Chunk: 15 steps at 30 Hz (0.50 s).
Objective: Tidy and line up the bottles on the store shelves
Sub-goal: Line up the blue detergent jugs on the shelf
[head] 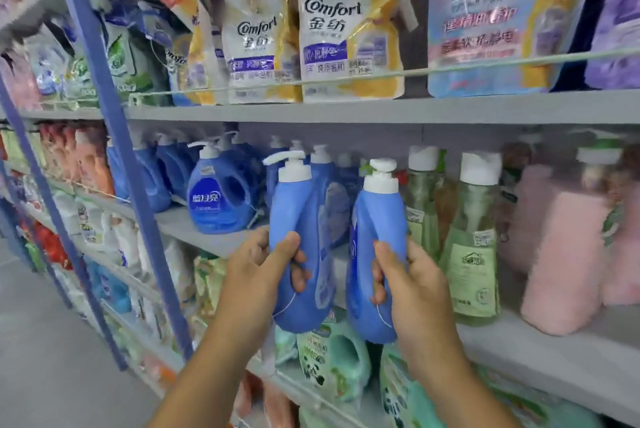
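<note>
Both hands hold bottles at frame centre — left hand (263, 265) grasping one blue pump bottle (298, 237) by its handle, right hand (412, 282) another blue bottle (375, 254) — lifted clear before the middle shelf (554, 351), likely so they can be set back in line beside the green bottles (474, 254).

Left hand (258, 265) grips one blue pump bottle (298, 240); right hand (412, 284) grips another (375, 254).
</note>
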Motion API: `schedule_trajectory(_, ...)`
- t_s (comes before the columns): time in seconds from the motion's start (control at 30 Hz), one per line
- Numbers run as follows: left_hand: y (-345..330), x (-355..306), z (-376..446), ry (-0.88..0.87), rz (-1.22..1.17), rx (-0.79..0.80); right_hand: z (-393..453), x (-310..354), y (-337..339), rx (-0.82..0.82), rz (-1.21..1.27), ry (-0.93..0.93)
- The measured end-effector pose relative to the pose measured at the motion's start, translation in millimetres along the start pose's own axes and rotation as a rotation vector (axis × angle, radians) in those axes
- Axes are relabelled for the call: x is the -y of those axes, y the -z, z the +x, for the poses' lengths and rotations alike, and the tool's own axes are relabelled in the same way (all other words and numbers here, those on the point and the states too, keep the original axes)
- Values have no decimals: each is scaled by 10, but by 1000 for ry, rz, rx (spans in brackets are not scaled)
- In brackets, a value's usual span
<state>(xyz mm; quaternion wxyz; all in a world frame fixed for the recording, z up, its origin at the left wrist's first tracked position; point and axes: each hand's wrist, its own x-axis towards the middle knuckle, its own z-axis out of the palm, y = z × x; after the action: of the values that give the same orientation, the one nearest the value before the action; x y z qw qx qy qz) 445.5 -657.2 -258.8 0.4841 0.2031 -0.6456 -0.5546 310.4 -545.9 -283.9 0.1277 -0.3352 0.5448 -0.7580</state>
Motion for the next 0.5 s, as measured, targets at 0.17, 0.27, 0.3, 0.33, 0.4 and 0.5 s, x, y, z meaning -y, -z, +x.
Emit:
schedule_trajectory(0.17, 120, 447, 526, 38, -86, 151, 82, -230, -365, -199, -107, 74)
schedule_trajectory(0.27, 147, 623, 821, 40, -103, 275, 261, -351, -533, -312, -257, 92)
schedule_trajectory(0.3, 142, 672, 913, 38, -105, 310, 344, -385, -571, -354, -295, 89)
schedule_trajectory(0.33, 132, 713, 995, 36, -108, 346, 426, -413, -604, -391, -321, 87)
schedule_trajectory(0.4, 119, 790, 1140, 37, -111, 422, 560, -465, -665, -448, -372, 86)
schedule_trajectory(0.5, 117, 896, 1313, 33, -96, 507, 670, -543, -731, -519, -450, 97)
